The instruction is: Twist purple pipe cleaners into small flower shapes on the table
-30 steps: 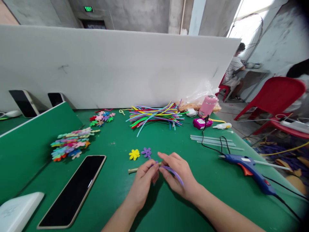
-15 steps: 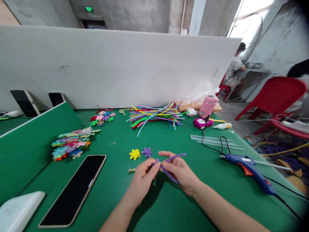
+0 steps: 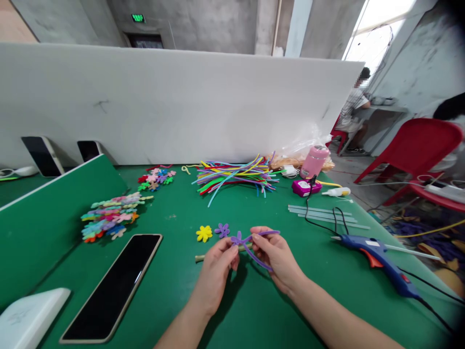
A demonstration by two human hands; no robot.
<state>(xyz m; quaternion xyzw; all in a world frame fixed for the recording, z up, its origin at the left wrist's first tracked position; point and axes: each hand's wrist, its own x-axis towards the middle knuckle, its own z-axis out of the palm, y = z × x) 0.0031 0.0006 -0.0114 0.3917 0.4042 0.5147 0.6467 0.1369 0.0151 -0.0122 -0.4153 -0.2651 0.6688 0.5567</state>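
A purple pipe cleaner (image 3: 260,262) is held between my two hands. Its left end is bent into small petal-like loops, while two free strands spread to the right. The fingers of my left hand (image 3: 217,271) pinch the looped end. My right hand (image 3: 273,257) grips one strand between thumb and index finger; the other strand curves below, across its fingers. A thin tan stick (image 3: 199,258) lies on the table behind my hands, partly hidden by the left one. Just beyond are a yellow pipe-cleaner flower (image 3: 204,233) and a purple flower (image 3: 222,230).
Loose coloured pipe cleaners (image 3: 236,177) lie at the back. Finished flowers (image 3: 111,215) are piled left, near a phone (image 3: 112,288). On the right are a blue glue gun (image 3: 379,257), glue sticks (image 3: 323,214) and a pink bottle (image 3: 314,161). A person (image 3: 352,109) sits far right.
My right hand has moved slightly away from the left, sliding along the strand. The petal loops at my left fingertips now show more fully. The camera view has shifted a little.
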